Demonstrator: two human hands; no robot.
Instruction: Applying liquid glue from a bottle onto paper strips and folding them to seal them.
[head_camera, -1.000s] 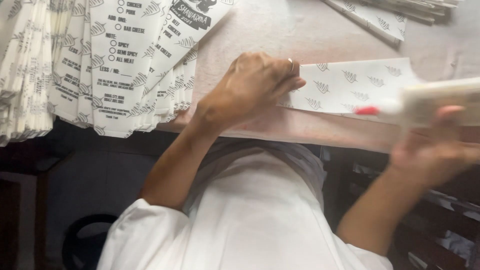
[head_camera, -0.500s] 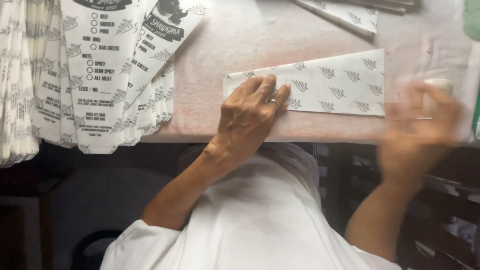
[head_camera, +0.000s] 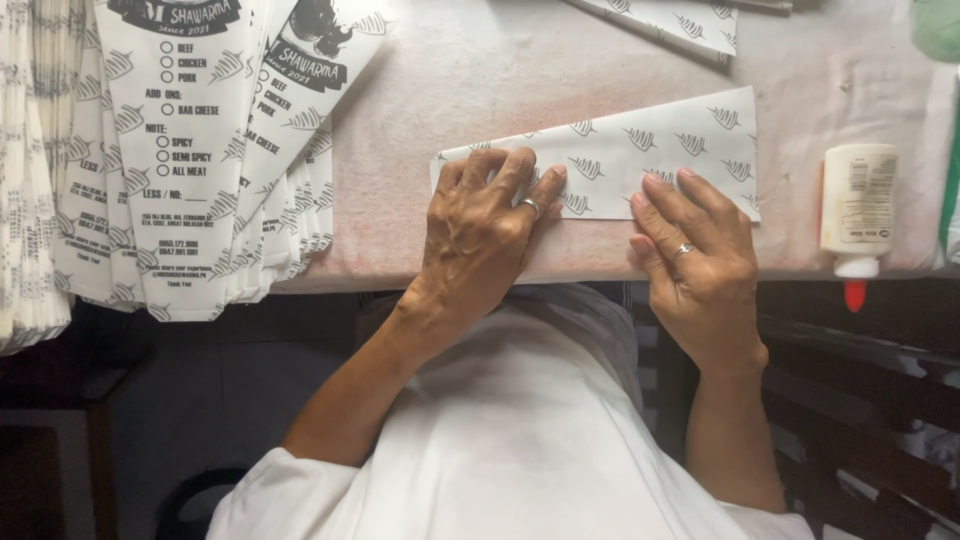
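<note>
Both hands press flat on the folded paper strip (head_camera: 640, 150). It lies long from 9 to 3 o'clock, just past the fingers at 12. Left hand (head_camera: 480, 235) covers its 9 o'clock end, right hand (head_camera: 700, 255) its middle; they sit apart, fingers spread, gripping nothing. Glue bottle (head_camera: 858, 215) lies at 3 o'clock on the pink surface (head_camera: 500, 80), printed wrappers (head_camera: 190, 150) at 9.
</note>
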